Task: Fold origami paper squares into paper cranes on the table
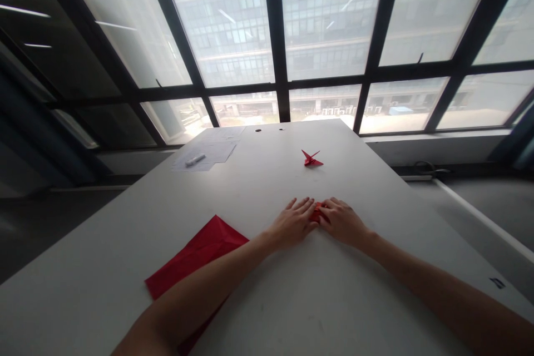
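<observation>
A small piece of folded red paper [316, 212] lies on the white table between my hands, mostly covered by them. My left hand [293, 221] rests flat with its fingers stretched out, the fingertips at the paper's left side. From the right, my right hand [341, 220] has its fingers bent and pressed onto the paper's edge. Farther out on the table stands a finished red paper crane [311, 159]. Beside and partly under my left forearm lies a larger sheet of red paper [204, 247] with creases in it.
White printed sheets [223, 151] lie at the far left of the table [267, 178], with a white marker-like tube [195, 159] on them. A dark round hole [258, 130] is near the far edge. Tall windows with dark frames [275, 28] rise beyond. A small dark mark [497, 282] is at right.
</observation>
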Demonstrator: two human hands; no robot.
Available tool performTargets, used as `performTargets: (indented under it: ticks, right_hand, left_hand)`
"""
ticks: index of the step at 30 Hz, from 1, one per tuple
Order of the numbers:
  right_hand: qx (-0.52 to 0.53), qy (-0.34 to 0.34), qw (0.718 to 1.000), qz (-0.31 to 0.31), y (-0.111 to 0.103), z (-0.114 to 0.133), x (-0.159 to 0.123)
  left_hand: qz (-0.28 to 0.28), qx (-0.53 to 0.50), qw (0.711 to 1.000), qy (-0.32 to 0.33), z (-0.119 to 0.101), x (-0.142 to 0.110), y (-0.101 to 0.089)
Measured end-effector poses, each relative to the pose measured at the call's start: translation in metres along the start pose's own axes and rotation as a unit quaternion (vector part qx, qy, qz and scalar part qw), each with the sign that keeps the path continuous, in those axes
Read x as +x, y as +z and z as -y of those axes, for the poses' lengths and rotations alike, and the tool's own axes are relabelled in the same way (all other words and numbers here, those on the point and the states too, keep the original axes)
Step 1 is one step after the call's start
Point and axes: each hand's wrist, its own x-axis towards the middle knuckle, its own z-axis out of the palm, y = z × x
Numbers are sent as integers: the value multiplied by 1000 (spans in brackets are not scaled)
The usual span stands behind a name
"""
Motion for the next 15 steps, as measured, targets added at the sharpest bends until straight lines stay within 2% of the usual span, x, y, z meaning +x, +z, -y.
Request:
performTargets:
  ticks: [3, 8, 12, 15]
  right_hand:
    - [-18, 28, 999, -10, 3, 3, 1]
    - [-51, 27, 998, -26, 11, -2, 2]
    - [-40, 46, 998, -25, 15, -9, 3]
    - [-30, 59, 998, -22, 16, -11, 3]
  left_hand:
    - [58, 19, 998, -20, 3, -3, 6]
    - [88, 39, 995, -41, 10, -3, 12]
    - [106, 56, 989, -80, 7, -4, 8]
    - [149, 94, 975, -132, -2, -6, 0]
